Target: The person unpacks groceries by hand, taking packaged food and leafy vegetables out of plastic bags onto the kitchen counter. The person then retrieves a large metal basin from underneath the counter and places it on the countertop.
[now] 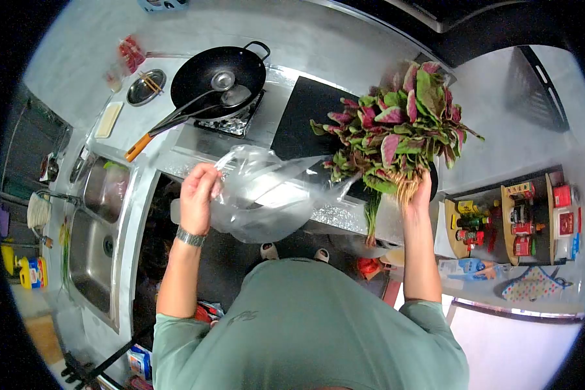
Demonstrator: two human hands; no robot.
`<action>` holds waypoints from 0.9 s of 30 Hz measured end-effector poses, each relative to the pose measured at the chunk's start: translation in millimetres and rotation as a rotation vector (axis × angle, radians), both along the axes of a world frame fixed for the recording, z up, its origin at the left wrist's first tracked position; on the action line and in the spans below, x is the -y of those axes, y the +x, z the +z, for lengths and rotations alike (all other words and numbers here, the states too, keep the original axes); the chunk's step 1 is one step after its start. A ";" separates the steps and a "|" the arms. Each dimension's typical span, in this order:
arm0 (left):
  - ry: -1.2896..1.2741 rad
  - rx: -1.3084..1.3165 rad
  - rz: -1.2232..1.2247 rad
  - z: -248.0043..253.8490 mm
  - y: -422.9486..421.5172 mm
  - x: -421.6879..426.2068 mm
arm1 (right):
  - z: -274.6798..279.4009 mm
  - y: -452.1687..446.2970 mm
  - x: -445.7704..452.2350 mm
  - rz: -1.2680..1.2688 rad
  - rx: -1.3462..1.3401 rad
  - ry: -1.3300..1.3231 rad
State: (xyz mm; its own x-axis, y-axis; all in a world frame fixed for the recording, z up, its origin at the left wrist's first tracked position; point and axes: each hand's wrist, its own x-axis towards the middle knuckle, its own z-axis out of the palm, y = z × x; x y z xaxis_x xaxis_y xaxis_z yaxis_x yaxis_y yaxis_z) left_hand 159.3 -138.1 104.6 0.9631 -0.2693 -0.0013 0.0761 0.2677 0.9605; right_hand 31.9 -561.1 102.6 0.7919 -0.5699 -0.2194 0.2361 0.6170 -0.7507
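A large bunch of red-and-green amaranth leaves [396, 120] is in my right hand [420, 195], whose fingers wrap round the stems near the pale roots. A clear plastic bag [263, 201] hangs from my left hand [200, 185], its edge pinched between thumb and fingers. The bag stretches across toward the leaves, and its far end reaches the underside of the bunch. Below the leaves, a few thin green stalks [372, 218] hang or lie by the counter edge; I cannot tell which. Part of the black stove surface [305, 110] lies behind the bunch.
A black wok [195, 78] with a ladle [222, 81] and a skimmer [235, 96] sits on the burner at the back left. The double sink [97, 260] is at left. On the right stands a spice rack [504, 221] with several jars and bottles.
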 end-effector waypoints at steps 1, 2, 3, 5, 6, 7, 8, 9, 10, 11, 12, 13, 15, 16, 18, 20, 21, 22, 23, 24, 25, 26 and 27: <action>-0.005 -0.024 0.013 1.5 -3.5 -5.7 | -2.5 5.4 2.8 -0.003 0.000 -0.001; -0.037 -0.012 0.020 1.6 -6.2 -11.0 | -4.3 10.5 4.5 -0.032 0.020 0.012; -0.032 -0.002 0.051 1.9 -8.5 -15.8 | -3.4 15.6 3.6 -0.060 0.038 0.026; -0.038 0.027 0.075 1.2 -11.2 -27.0 | 2.5 22.9 -2.0 -0.034 0.025 0.040; -0.025 0.041 0.098 5.0 -13.6 -30.1 | 2.2 27.2 -3.7 -0.036 0.031 0.034; -0.021 0.039 0.110 5.8 -16.2 -33.7 | 1.0 31.8 -5.4 -0.035 0.038 0.028; 0.027 0.064 0.135 5.7 -18.8 -37.8 | -9.8 35.7 -0.2 -0.045 0.074 0.054; 0.074 0.087 0.160 5.7 -22.1 -41.3 | -6.8 37.2 -7.7 -0.034 0.069 0.057; 0.078 0.113 0.153 8.0 -27.2 -44.1 | 2.7 38.3 -20.1 -0.012 0.065 0.068; 0.082 0.108 0.164 11.2 -31.2 -44.2 | 11.9 40.1 -32.7 0.011 0.061 0.081; 0.176 0.153 0.188 14.8 -34.8 -41.7 | 18.5 43.5 -43.8 0.026 0.081 0.084; 0.269 0.198 0.209 17.9 -37.2 -37.7 | 15.2 47.6 -46.0 0.034 0.079 0.087; 0.386 0.271 0.169 16.7 -31.3 -19.4 | 8.6 55.3 -50.0 0.104 0.165 0.137; 0.440 0.365 0.183 16.1 -28.5 -5.6 | 12.6 60.3 -59.5 0.097 0.167 0.133; 0.562 0.438 0.160 17.1 -25.5 11.5 | 17.3 63.0 -70.7 0.098 0.153 0.147; 0.660 0.444 0.143 12.3 -23.0 12.4 | 21.2 66.5 -77.5 0.107 0.183 0.166; 0.660 0.448 0.142 10.1 -21.9 7.7 | 23.2 67.9 -78.2 0.105 0.187 0.166; 0.626 0.410 0.151 7.6 -21.2 0.8 | 23.9 68.5 -77.9 0.125 0.193 0.145; 0.593 0.371 0.158 4.0 -20.6 -7.4 | 24.9 68.7 -77.4 0.143 0.198 0.124; 0.570 0.355 0.159 -2.8 -19.7 -17.9 | 30.3 69.8 -77.5 0.155 0.181 0.137; 0.523 0.313 0.154 -6.1 -20.9 -27.4 | 29.9 71.9 -74.0 0.149 0.184 0.138; 0.518 0.281 0.155 -10.7 -21.8 -39.1 | 29.3 74.7 -68.7 0.137 0.169 0.123; 0.513 0.249 0.158 -14.2 -23.9 -50.3 | 29.0 78.0 -62.5 0.126 0.154 0.109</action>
State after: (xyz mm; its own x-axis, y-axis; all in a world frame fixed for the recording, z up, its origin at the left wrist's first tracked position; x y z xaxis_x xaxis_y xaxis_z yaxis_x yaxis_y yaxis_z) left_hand 135.3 -87.8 90.4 0.9794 -0.1476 0.1374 -0.1709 -0.2458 0.9541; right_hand 109.9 -498.6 131.6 0.8841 -0.4441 -0.1455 0.2586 0.7243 -0.6391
